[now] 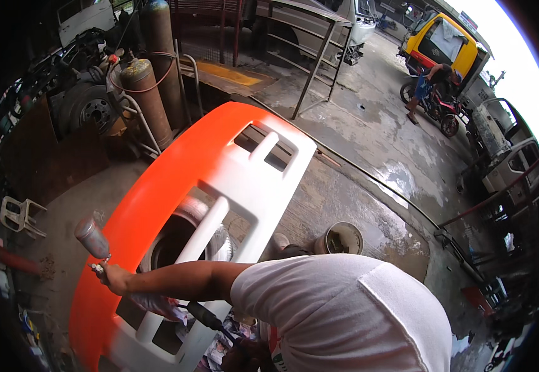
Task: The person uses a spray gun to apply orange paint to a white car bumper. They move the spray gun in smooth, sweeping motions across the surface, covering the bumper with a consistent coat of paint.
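Observation:
My right arm in a white sleeve reaches left across a large orange-and-white panel (263, 186), a bumper-like vehicle part with rectangular openings. At its left edge my right hand (117, 279) is closed round a spray gun (98, 268), whose grey cup (93, 238) stands tilted above the hand. Bright orange covers the panel's far and left side, fading into white nearer me. My left hand (246, 356) lies in shadow below the right arm, close to my shirt. It appears closed on a thin black hose with a thick black sleeve (204, 315); its fingers are hard to see.
A silver-looking tire (221, 243) lies beneath the panel, and a bucket (339, 238) stands to its right. Gas cylinders (147, 99) and a wheel (93, 111) are at the far left, near a white plastic chair (21, 216). Beyond, another person (436, 80) bends at a motorcycle (446, 115).

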A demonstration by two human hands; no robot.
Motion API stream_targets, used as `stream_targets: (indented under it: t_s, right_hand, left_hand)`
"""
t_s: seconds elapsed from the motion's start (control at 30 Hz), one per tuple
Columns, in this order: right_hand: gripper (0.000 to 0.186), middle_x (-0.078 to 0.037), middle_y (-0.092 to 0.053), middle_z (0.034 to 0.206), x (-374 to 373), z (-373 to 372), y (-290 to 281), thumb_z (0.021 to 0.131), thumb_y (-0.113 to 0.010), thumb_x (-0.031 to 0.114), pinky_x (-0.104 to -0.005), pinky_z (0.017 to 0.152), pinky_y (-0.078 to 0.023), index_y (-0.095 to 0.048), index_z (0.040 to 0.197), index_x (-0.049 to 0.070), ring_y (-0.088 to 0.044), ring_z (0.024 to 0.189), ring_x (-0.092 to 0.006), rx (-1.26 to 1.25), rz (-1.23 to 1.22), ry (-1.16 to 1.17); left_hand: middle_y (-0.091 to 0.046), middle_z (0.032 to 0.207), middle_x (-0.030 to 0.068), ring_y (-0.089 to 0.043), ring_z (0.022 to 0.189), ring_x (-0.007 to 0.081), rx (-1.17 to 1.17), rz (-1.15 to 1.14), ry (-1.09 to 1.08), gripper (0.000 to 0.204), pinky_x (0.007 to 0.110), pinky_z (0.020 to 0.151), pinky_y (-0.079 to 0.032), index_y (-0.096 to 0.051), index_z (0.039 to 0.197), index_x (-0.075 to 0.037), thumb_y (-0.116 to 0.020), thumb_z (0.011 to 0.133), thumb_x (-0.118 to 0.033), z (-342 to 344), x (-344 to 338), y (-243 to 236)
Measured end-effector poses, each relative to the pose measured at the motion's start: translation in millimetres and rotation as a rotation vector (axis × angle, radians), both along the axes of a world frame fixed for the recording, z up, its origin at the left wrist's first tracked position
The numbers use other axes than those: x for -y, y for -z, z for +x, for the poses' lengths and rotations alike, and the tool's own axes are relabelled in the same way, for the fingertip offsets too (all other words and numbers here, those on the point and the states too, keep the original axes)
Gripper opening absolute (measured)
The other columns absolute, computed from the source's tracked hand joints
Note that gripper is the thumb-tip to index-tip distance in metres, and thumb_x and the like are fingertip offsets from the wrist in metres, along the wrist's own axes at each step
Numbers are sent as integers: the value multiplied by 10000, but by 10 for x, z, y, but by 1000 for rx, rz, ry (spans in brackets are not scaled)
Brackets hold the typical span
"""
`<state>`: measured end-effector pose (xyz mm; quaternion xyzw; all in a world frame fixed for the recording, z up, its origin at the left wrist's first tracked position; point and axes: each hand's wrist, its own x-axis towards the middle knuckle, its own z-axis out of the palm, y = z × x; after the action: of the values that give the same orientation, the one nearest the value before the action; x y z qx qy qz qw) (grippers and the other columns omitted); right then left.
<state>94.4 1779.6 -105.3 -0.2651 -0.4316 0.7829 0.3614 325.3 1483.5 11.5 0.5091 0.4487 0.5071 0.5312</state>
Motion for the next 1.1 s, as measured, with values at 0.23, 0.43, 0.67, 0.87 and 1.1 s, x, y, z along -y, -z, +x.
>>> stream_targets:
  t_s: [0.23,0.43,0.67,0.87,1.1]
  right_hand:
    - [121,-69,-628,880,-225,285,-66,1003,-524,168,-397,714,-487,-553,1068,70,-603,790,-212,107,141,12]
    - [306,-160,-716,1056,-761,1634,-588,922,-662,82,-447,851,-577,-538,1199,39,-729,982,-319,558,424,-38]
    - [391,-224,-710,1174,-1665,3012,-505,967,-665,116,-499,945,-550,-533,1326,36,-687,1142,-397,717,504,103]
    - [362,-258,-700,1147,-2475,4265,-393,994,-664,191,-532,935,-541,-532,1299,49,-672,1110,-452,763,504,137]
    - [345,-251,-714,1128,-3606,5751,-188,1004,-654,206,-554,899,-537,-556,1323,120,-666,1082,-483,786,595,299]
  left_hand:
    - [-648,1146,186,-680,966,262,356,-239,-36,636,387,815,-575,-528,1431,38,-789,911,-217,127,-4,240]
    - [-610,1262,200,-673,1021,279,644,-343,4,669,404,840,-588,-468,1479,28,-770,923,-190,294,-167,251]
    - [-566,1396,217,-665,1086,300,908,-450,95,714,424,868,-603,-397,1534,16,-749,937,-158,770,-624,246]
    - [-620,1262,178,-673,993,237,561,-464,166,960,361,820,-584,-315,1581,-1,-793,854,-406,1417,-1340,359]
    - [-675,1139,141,-687,903,179,283,-396,318,1180,273,733,-560,-248,1624,-9,-914,785,-503,2226,-2448,279]
